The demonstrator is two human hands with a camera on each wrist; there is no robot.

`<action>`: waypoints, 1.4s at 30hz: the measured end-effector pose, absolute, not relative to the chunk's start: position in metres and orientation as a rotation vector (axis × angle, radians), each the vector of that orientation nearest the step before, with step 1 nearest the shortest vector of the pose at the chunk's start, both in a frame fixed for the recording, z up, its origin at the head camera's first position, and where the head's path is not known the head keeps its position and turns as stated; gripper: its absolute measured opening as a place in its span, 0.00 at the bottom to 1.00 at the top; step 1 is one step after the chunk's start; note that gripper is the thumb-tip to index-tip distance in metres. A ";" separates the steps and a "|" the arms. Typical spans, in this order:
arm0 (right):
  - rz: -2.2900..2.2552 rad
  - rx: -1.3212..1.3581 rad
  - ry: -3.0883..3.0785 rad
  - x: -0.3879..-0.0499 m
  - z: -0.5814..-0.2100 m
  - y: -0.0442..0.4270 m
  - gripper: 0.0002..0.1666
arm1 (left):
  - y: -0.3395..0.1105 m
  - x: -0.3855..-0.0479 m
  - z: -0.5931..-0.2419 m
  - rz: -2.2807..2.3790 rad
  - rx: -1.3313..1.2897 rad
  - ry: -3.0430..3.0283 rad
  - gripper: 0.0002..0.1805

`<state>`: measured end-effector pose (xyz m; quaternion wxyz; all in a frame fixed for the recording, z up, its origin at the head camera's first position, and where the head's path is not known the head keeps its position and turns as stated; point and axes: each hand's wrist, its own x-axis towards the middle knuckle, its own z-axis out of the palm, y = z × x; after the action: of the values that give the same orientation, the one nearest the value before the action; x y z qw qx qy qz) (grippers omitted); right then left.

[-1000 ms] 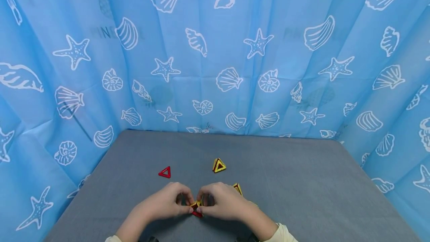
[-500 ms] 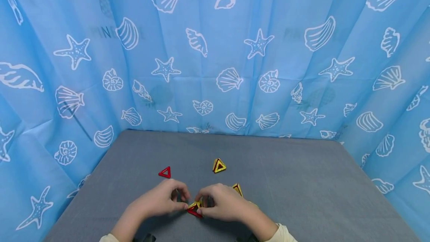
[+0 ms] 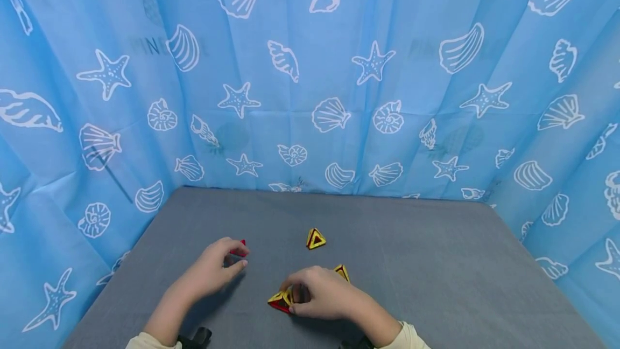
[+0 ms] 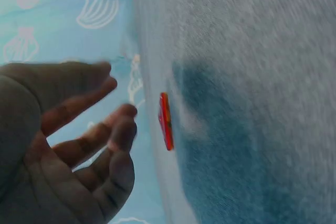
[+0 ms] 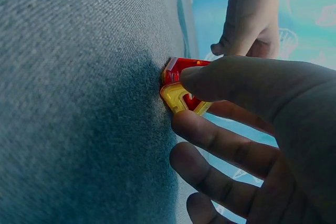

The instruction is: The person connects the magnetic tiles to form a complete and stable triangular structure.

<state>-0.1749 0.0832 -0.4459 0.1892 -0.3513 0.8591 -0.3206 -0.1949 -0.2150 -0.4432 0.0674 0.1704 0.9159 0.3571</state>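
My left hand (image 3: 213, 268) hovers with fingers parted beside a flat red triangle tile (image 3: 240, 250). In the left wrist view the tile (image 4: 166, 121) lies on the cloth, apart from the fingertips. Thumb and fingers of my right hand (image 3: 322, 292) pinch a small pyramid of red and yellow triangle tiles (image 3: 280, 301) low at the table's front middle. Seen from the right wrist, the thumb lies over a red tile (image 5: 176, 69) and a forefinger touches the yellow tile (image 5: 176, 97). Part of the pyramid is hidden behind the right hand.
A yellow and red triangle pyramid (image 3: 316, 239) stands farther back on the grey table (image 3: 411, 252). Another yellow-edged piece (image 3: 342, 272) shows behind my right hand, partly covered. A blue shell-print curtain (image 3: 310, 96) encloses the back and sides.
My left hand has let go of the pyramid and moved left and away from me, to the red triangle tile. The right hand stays at the pyramid, holding it.
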 end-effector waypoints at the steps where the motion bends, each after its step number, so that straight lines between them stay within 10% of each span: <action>1: -0.895 -0.988 2.416 -0.175 -0.446 0.083 0.15 | -0.216 -0.195 -0.444 1.068 0.490 2.779 0.12; 42: -0.817 -0.925 2.563 -0.175 -0.447 0.084 0.12 | -0.227 -0.200 -0.443 0.926 0.228 2.774 0.21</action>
<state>-0.1748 0.0843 -0.4469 0.1480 -0.3216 0.8911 -0.2840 -0.1998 -0.2267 -0.4429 0.1041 0.0773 0.9405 0.3140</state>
